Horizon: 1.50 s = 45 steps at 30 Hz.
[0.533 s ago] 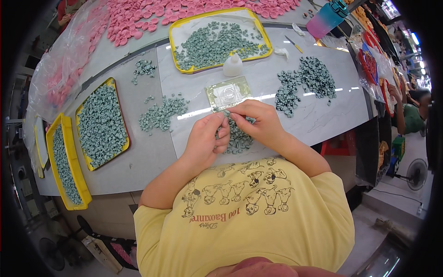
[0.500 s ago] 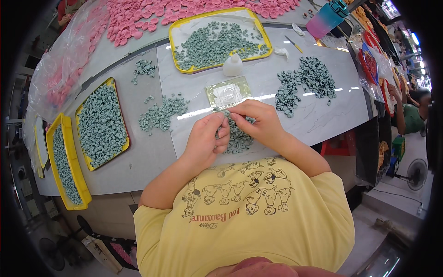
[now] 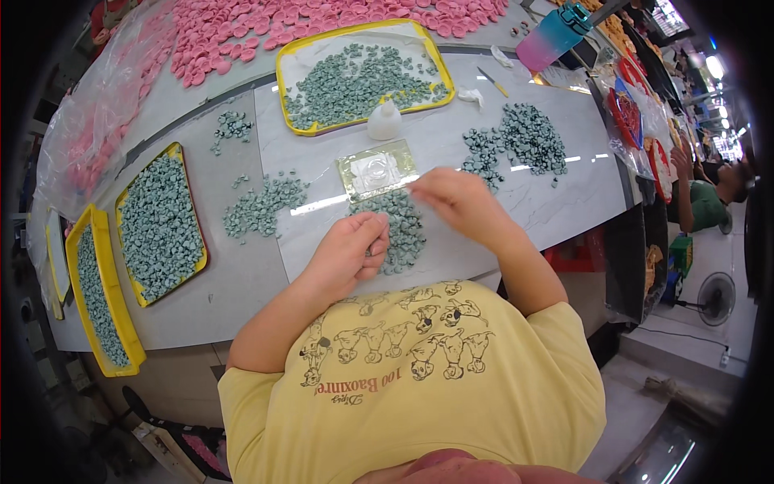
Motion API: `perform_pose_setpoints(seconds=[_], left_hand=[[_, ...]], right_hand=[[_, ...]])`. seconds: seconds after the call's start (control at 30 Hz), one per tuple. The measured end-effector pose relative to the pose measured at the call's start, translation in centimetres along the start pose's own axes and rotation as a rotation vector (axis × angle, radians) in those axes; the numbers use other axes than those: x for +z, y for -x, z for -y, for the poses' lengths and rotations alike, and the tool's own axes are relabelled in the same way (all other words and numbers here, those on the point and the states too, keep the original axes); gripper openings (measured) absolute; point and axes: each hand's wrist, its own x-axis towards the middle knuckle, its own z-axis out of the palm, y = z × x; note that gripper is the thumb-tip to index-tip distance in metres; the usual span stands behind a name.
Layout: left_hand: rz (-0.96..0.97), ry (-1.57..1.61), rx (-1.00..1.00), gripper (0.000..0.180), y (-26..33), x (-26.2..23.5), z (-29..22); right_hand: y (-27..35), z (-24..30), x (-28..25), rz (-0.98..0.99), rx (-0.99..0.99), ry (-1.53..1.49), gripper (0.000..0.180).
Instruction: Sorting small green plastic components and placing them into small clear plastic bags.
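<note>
My left hand [image 3: 348, 252] is closed at the left edge of a pile of small grey-green pieces [image 3: 401, 230]. Its thumb presses on the curled fingers, and what they hold is too small to make out. My right hand [image 3: 466, 208] hovers right of that pile with thumb and fingertips pinched together, beside a flat greenish square [image 3: 351, 179]. Any tiny thing in the pinch cannot be made out. A white patch with a round clear blob [image 3: 376, 171] covers the square's middle. Just beyond it stands a white squeeze bottle [image 3: 385, 123].
A yellow-rimmed tray [image 3: 305, 129] of green pieces lies behind the bottle; another tray [image 3: 201, 256] and a yellow basket [image 3: 134, 355] are at left. Loose heaps [image 3: 532, 137] flank the middle. A knife [image 3: 493, 82], a blue-pink water bottle [image 3: 553, 36] and pink cups [image 3: 266, 32] lie farther back.
My hands, together over the pile before, are now apart. The right one has moved right, away from the left, which stays closed. The whole view has shifted slightly.
</note>
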Motion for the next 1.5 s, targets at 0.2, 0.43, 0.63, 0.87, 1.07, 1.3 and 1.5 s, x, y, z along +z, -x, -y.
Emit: perform_pose_setpoints(seconds=[0.2, 0.43, 0.63, 0.87, 1.07, 1.3, 1.5], left_hand=[[-0.017, -0.014, 0.045, 0.021, -0.1, 0.4, -0.2], [-0.076, 0.292, 0.152, 0.018, -0.3, -0.2, -1.1], [-0.135, 0.552, 0.289, 0.016, -0.6, -2.8, -0.9], [0.077, 0.872, 0.289, 0.016, -1.3, -3.9, -0.6], [-0.094, 0.966, 0.362, 0.016, -1.2, -2.4, -1.7], [-0.317, 0.556, 0.625, 0.024, -0.1, -2.5, -1.5], [-0.385, 0.543, 0.78, 0.025, 1.5, -2.5, -2.5]], right_hand=[[0.5, -3.7, -3.3, -0.013, 0.229, 0.424, 0.014], [0.1, -4.5, -2.2, 0.14, 0.231, 0.614, 0.011], [-0.9, -4.2, -1.4, 0.17, 0.302, 0.636, 0.012], [-1.0, -3.6, -0.7, 0.002, 0.209, 0.336, 0.014], [-0.9, -1.9, 0.1, -0.009, 0.178, 0.106, 0.013], [-1.3, 1.5, 3.7, 0.243, -0.025, 0.046, 0.017], [-3.4, 4.0, 5.4, 0.415, -0.092, 0.456, 0.019]])
